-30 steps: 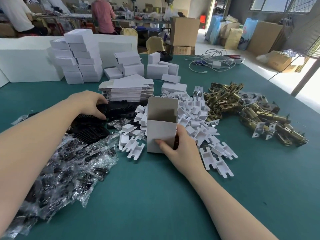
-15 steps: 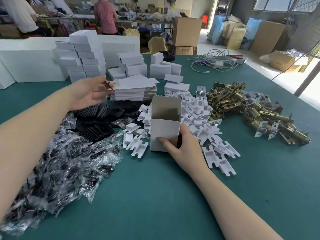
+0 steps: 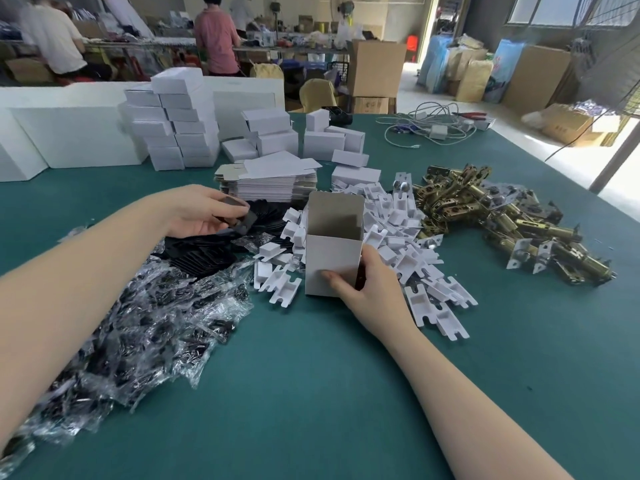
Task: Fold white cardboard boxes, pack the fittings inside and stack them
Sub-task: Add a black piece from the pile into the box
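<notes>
1. a white box [image 3: 333,268] stood upright on the green table [image 3: 311,393] near the middle of the view, its top flaps open and its grey inside showing.
2. the right hand [image 3: 372,289] gripped the box low at its 4 o'clock corner, thumb [image 3: 334,279] pressed on the near face and the other fingers curled round the right side.
3. at 10 o'clock from the box the left hand [image 3: 201,213] pinched a small black plate [image 3: 239,216] between thumb and curled fingers, held just above a heap of black plates [image 3: 207,251].
4. at 8 o'clock lay a wide spread of clear plastic bags [image 3: 138,323] with dark parts inside; what the parts were could not be told.
5. white card inserts [image 3: 408,244] lay scattered from 9 o'clock round behind the box to 4 o'clock, some touching its base.
6. at 2 o'clock, beyond the inserts, sat a pile of brass latches [image 3: 502,223].
7. at 12 o'clock a stack of flat unfolded cartons [image 3: 273,181] rested just behind the box.
8. further off at 11 o'clock stood a tall stack of closed white boxes [image 3: 176,123], with more closed boxes beside it.
</notes>
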Available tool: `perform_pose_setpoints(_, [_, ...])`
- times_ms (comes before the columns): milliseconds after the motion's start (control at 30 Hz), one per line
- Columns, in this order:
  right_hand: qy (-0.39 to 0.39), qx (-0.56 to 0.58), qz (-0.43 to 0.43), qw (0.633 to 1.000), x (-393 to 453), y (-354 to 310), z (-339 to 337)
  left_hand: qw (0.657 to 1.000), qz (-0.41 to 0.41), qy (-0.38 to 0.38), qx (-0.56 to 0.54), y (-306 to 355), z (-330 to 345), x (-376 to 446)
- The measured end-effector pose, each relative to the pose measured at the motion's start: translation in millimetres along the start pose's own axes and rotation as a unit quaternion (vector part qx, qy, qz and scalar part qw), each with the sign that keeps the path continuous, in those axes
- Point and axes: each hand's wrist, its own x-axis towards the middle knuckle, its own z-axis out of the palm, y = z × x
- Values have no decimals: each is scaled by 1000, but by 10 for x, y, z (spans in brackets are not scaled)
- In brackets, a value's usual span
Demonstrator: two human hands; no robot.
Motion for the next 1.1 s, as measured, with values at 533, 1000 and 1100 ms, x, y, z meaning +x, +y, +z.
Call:
perform_pose_setpoints(533, [-1,2,0,1000,4,16,3,916,390,32,-93,788,678,-760])
perform_pose_setpoints(1000, [2,16,-29,999,36,48,10,796,348,-62,491,882,1108,-684])
perform_pose_setpoints(1100, [2,28,-34,999,39,53,15,803,331,-94,486,947,1159,-578])
